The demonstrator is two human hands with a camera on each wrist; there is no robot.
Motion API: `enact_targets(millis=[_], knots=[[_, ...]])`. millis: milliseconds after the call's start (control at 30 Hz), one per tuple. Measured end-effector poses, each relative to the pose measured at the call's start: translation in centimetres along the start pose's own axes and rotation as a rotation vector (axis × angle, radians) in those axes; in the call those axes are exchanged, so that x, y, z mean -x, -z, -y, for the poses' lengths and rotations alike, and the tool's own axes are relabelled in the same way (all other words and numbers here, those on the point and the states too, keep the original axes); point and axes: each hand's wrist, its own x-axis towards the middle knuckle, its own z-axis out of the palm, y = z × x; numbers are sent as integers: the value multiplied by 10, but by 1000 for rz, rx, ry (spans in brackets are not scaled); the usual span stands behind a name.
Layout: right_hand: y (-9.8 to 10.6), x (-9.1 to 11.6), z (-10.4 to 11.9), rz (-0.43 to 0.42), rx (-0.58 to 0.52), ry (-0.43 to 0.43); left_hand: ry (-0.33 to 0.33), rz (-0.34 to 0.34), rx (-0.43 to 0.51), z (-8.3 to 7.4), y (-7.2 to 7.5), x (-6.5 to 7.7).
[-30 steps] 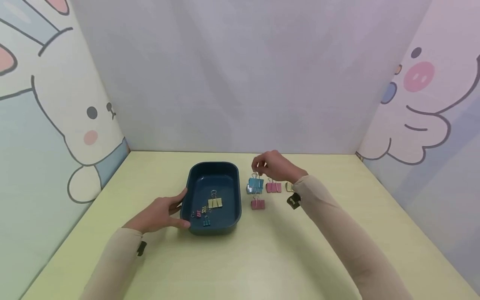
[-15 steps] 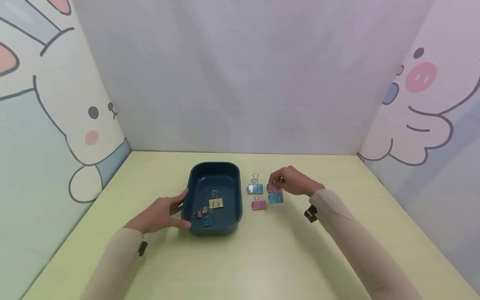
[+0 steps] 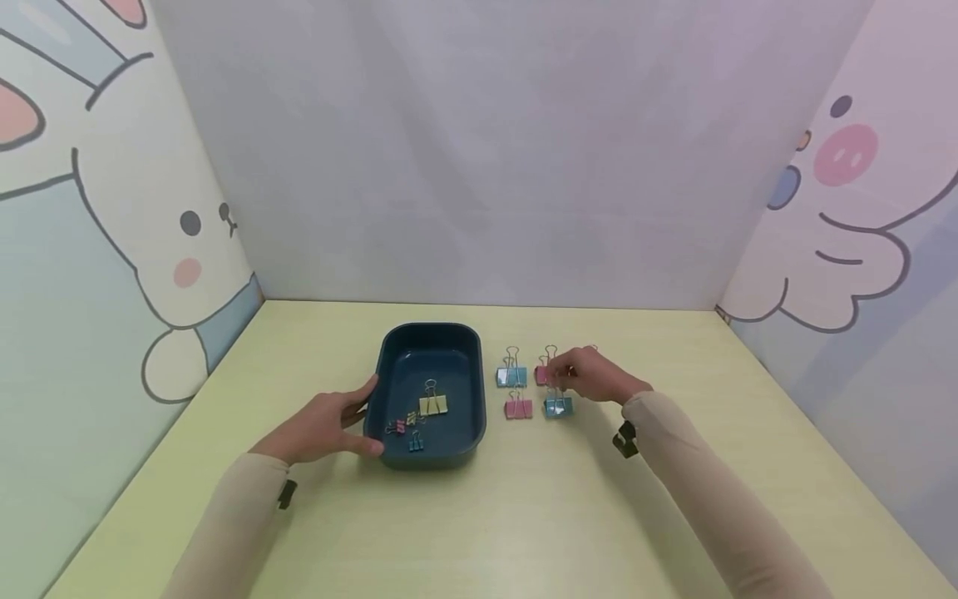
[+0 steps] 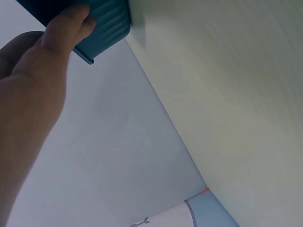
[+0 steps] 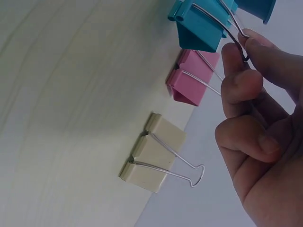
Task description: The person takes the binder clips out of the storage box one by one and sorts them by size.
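Note:
My right hand [image 3: 595, 376] pinches the wire handle of a blue binder clip [image 3: 559, 408] between thumb and fingertips, low over the table. The same clip [image 5: 201, 26] fills the top of the right wrist view. Just behind it, a pink binder clip [image 3: 541, 376] is partly covered by the hand. A pale yellow binder clip [image 5: 158, 151] shows in the right wrist view, mostly hidden behind the hand from the head. My left hand [image 3: 318, 427] rests against the left side of a dark blue tray [image 3: 479, 358], thumb at its near corner, fingers [image 4: 71, 23] on its outer wall.
Inside the tray lie a yellow binder clip [image 3: 433, 405] and several small ones, including a pink clip [image 3: 395, 428] and a teal clip [image 3: 416, 443]. Right of the tray stand another blue clip [image 3: 512, 377] and a pink clip [image 3: 519, 408]. A pale wall [image 3: 479, 166] backs the table.
My right hand has carried the blue clip from beside the tray rightward and toward me, down in front of the back pink clip. The left hand has stayed at the tray.

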Motion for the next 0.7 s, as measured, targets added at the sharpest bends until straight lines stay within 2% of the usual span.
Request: enact_targets(millis=[133, 400, 700], knots=[[-2, 1, -2, -2, -6, 8, -17, 7, 19, 1, 0, 0], [-2, 1, -6, -63, 80, 33, -34, 3, 13, 1, 1, 1], [-2, 2, -4, -54, 77, 9, -29, 6, 22, 0, 1, 1]])
